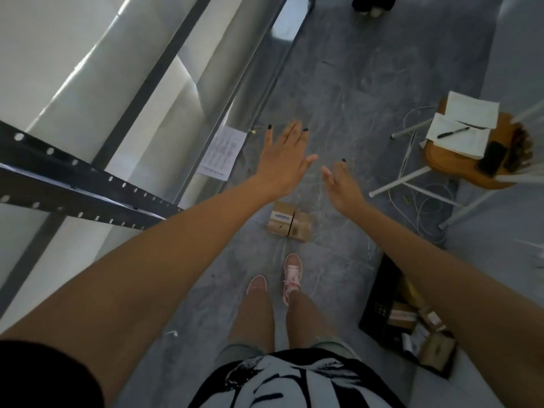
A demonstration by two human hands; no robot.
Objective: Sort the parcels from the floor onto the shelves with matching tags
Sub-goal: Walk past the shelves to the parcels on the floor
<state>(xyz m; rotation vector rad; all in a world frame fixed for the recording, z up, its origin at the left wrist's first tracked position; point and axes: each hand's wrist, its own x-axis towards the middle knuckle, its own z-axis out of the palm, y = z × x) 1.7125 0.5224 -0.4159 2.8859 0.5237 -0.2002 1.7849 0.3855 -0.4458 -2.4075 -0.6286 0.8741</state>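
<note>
Two small brown cardboard parcels (289, 221) lie side by side on the grey floor just ahead of my feet; the left one carries a white label. My left hand (283, 159) is stretched out above them with fingers straight and spread, holding nothing. My right hand (341, 184) reaches out beside it, fingers straight, also empty. Both hands are well above the parcels and apart from them. The metal shelf rack (76, 184) with white boards fills the left side.
A black crate (382, 307) with several more brown parcels stands on the floor at my right. A wooden stool (453, 169) at the right holds papers, a pen and a phone, with white cables on the floor below. A printed sheet (221, 153) lies by the rack's foot.
</note>
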